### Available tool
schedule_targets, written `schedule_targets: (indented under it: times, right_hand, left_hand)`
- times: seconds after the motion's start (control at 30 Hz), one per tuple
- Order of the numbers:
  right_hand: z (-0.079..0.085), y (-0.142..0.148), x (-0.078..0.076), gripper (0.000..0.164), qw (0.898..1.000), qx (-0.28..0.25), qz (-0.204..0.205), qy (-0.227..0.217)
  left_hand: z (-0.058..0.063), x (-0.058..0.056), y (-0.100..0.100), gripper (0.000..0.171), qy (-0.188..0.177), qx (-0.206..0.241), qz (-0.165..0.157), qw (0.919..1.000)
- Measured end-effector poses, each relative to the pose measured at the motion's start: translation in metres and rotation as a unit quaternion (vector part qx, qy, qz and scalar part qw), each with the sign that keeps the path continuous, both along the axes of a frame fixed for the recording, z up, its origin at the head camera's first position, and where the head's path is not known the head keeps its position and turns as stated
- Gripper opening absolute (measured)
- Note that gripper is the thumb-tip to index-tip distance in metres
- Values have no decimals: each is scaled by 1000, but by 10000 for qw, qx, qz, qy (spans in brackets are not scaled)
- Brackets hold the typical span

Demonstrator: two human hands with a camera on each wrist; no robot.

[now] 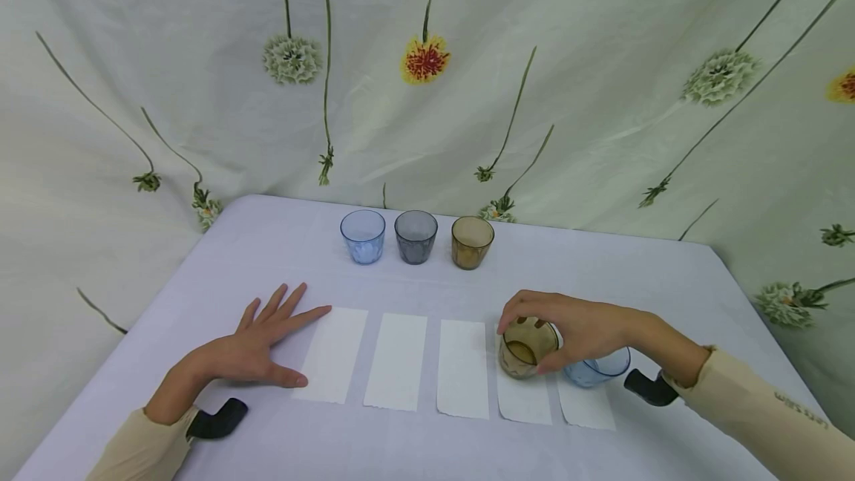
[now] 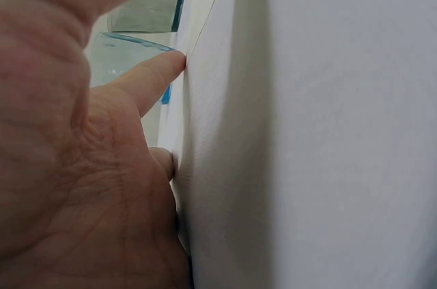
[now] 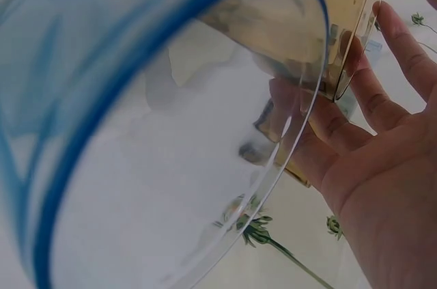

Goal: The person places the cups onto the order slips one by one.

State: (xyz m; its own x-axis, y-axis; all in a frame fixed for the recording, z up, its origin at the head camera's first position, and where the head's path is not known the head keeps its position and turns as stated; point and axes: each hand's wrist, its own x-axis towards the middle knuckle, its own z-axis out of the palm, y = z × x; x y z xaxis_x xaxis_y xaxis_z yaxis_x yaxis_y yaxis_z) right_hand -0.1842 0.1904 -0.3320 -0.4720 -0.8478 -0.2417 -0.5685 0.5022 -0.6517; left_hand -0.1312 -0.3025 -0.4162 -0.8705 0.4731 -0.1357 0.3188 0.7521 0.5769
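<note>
Grasping an amber glass [image 1: 518, 364] between thumb and fingers, the right hand [image 1: 588, 324] holds it over the fourth paper strip [image 1: 526, 405] from left, beside a blue glass [image 1: 597, 372]; the left hand [image 1: 259, 346] lies spread, holding nothing. Placement appears underway, likely calling for gentle release.

Markings: lettering present on one sleeve, wording not legible with certainty.

Head view: a short line of small, dark lettering [image 1: 801, 410] stood on the beige sleeve [image 1: 748, 407] of the right arm, on the forearm behind the right hand [image 1: 591, 325]. The line ran lengthwise along the sleeve and slanted down toward the right edge of the view. Its characters were too small and blurred for a sure reading, so no wording was recorded. No other text, label, brand, number or sign could be read in the three views.
</note>
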Motion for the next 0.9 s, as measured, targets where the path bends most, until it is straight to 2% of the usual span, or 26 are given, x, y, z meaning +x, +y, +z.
schedule_targets:
  times: [0.33, 0.57, 0.7, 0.9]
  right_hand:
    - [-3, 0, 2, 60, 9999, 43, -95, 16]
    - [-1, 3, 4, 71, 9996, 33, -69, 269]
    - [3, 8, 4, 69, 9980, -219, -144, 583]
    - [10, 24, 4, 62, 9900, -798, -531, 1033]
  left_hand:
    - [1, 0, -1, 95, -38, 19, 10, 10000]
    - [2, 0, 0, 96, -83, -8, 24, 10000]
    - [3, 0, 0, 96, -82, -14, 16, 10000]
    - [4, 1, 1, 96, -105, -10, 16, 9999]
